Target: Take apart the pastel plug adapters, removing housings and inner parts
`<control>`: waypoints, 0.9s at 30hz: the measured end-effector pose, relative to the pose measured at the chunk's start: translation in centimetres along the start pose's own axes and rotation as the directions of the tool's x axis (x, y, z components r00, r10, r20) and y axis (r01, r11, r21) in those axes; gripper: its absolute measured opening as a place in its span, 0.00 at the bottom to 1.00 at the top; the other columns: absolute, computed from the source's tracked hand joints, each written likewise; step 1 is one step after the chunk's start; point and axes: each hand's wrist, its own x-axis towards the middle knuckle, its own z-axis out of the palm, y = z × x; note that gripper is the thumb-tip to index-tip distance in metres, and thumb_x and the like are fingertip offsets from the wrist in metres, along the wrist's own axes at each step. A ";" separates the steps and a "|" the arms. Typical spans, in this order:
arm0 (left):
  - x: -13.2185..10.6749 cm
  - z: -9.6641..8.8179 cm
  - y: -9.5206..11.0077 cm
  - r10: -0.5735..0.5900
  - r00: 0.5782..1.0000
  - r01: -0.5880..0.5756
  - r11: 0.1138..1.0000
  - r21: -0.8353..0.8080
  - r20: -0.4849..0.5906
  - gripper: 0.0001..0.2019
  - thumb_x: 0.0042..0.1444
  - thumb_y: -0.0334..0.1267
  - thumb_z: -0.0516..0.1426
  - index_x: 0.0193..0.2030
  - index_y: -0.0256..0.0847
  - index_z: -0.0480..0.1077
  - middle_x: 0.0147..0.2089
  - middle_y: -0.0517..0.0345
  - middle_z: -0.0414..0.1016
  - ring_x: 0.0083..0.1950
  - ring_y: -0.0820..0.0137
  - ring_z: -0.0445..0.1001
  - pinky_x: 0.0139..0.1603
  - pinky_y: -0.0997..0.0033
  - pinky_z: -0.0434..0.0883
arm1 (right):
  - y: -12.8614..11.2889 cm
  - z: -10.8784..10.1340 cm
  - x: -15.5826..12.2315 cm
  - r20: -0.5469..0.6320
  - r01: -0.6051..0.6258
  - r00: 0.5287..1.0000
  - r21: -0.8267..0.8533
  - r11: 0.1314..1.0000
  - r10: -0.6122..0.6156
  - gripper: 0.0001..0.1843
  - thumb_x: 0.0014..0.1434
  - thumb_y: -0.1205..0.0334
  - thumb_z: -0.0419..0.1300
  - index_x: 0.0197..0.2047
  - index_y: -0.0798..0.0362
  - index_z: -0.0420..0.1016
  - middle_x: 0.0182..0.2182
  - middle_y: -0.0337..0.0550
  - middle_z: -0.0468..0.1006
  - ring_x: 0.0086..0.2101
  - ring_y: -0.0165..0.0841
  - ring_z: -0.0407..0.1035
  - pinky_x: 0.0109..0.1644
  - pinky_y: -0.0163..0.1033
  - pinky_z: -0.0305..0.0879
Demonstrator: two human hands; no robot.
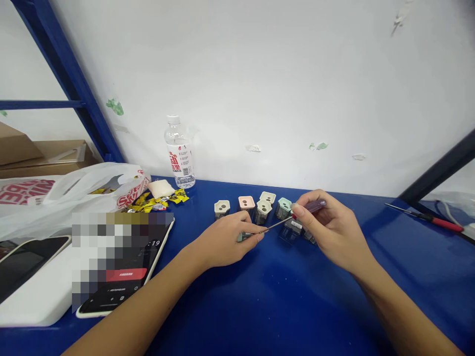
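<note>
My right hand [326,227] is closed round the purple handle of a screwdriver [278,223]. Its thin metal shaft slants down to the left, the tip at the fingers of my left hand [233,240]. That hand pinches a small pencil sharpener [245,236] with a pale green top, mostly hidden by the fingers. Behind the hands stand several two-hole pencil sharpeners with dark clear bodies: a cream one [222,206], a pink one [246,202], another cream one [263,207] and a mint one [284,205]. A dark sharpener body [291,231] lies beside my right fingers, partly covered.
A water bottle [179,153] stands against the wall. To the left are a plastic bag [92,188], yellow wrappers [148,202], a phone [137,267] and a white case-like object [44,291]. A red-handled screwdriver [441,222] lies at the right on the blue tabletop [267,306].
</note>
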 end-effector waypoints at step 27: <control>0.1 0.0 0.2 -0.117 0.992 0.120 0.991 -0.058 0.053 0.33 0.51 0.59 0.58 0.62 0.49 0.63 0.55 0.53 0.68 0.54 0.60 0.69 0.55 0.59 0.66 | 0.7 0.9 -0.7 0.012 0.114 0.993 -0.001 0.993 -0.114 0.09 0.63 0.55 0.57 0.35 0.50 0.66 0.23 0.35 0.68 0.22 0.26 0.61 0.23 0.31 0.58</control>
